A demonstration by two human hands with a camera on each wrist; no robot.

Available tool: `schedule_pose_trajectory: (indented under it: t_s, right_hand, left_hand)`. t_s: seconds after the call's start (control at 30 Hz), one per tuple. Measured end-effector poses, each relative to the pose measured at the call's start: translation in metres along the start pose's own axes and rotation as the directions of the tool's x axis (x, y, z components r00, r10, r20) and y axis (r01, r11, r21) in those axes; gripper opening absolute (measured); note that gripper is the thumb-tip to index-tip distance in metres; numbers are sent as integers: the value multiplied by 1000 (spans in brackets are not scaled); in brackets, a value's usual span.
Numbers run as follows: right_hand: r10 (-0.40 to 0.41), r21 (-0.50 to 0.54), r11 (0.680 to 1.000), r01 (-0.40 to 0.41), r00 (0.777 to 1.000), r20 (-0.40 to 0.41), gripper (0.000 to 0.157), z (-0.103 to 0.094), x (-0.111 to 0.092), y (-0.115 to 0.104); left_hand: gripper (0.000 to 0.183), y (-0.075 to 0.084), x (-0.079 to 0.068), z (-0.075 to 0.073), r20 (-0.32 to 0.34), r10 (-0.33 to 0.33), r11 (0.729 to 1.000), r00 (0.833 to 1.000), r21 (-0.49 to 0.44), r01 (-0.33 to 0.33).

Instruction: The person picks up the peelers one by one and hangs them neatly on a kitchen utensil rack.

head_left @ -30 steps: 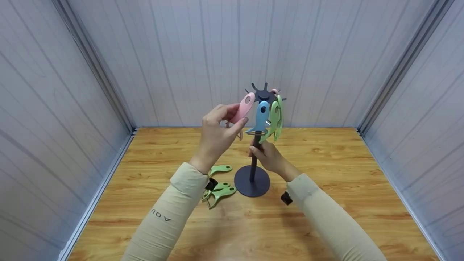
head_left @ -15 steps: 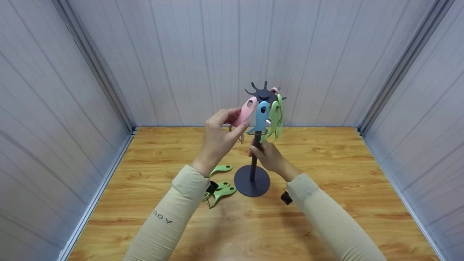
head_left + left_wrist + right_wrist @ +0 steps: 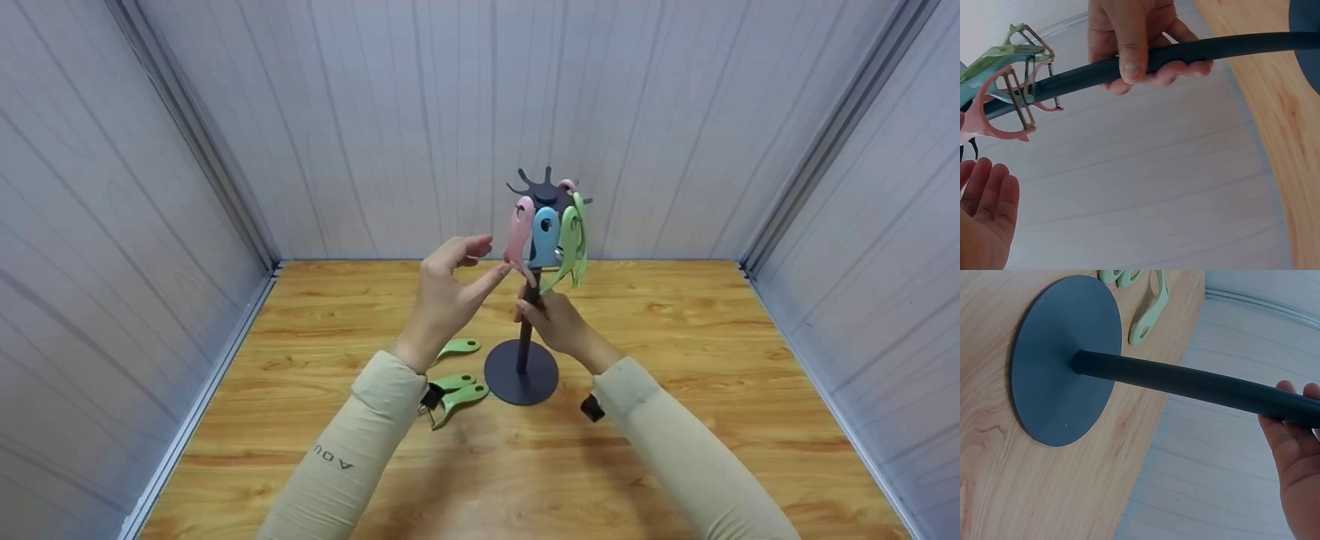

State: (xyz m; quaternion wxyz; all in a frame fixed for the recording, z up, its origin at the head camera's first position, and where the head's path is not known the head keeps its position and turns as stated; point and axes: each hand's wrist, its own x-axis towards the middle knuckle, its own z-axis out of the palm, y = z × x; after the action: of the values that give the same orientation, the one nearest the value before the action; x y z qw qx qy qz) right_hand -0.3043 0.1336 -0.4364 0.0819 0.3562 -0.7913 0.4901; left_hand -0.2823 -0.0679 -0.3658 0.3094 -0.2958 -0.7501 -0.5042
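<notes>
A pink peeler (image 3: pixel 519 229) hangs by its handle hole from a hook of the black stand (image 3: pixel 523 352). Just left of it is my left hand (image 3: pixel 454 277), fingers apart and holding nothing, the thumb tip right at the peeler's lower end. My right hand (image 3: pixel 559 322) grips the stand's post below the peelers; in the left wrist view its thumb lies across the post (image 3: pixel 1078 79). Beside the pink peeler hang a blue peeler (image 3: pixel 546 236) and green peelers (image 3: pixel 571 240). Another pink peeler (image 3: pixel 566 184) shows partly behind them.
Several green peelers (image 3: pixel 465 397) lie on the wooden table (image 3: pixel 675 337) left of the stand's round base (image 3: pixel 521 390), partly hidden by my left wrist. Bare hooks (image 3: pixel 529 178) point to the back and left. Pale panel walls (image 3: pixel 375 135) enclose the table.
The pink peeler in my left hand has gone onto a hook and now hangs there. My left fingers have let go of it and spread. The right hand stays on the post.
</notes>
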Motion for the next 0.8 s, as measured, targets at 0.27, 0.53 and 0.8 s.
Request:
schedule_pose_trajectory:
  t_s: [0.27,0.53,0.8]
  right_hand:
    - [29,40,999,-30,999,15,14,1,1,1]
    - [48,61,997,-49,998,32,15,0,2,0]
    - [74,51,996,-74,997,8,11,7,2,30]
  left_hand:
    - [34,-21,-19,-4,15,-28,999,999,35,28]
    - [33,-36,-37,-3,56,-84,995,995,64,80]
    - [36,-48,-57,2,111,-121,990,987,91,111]
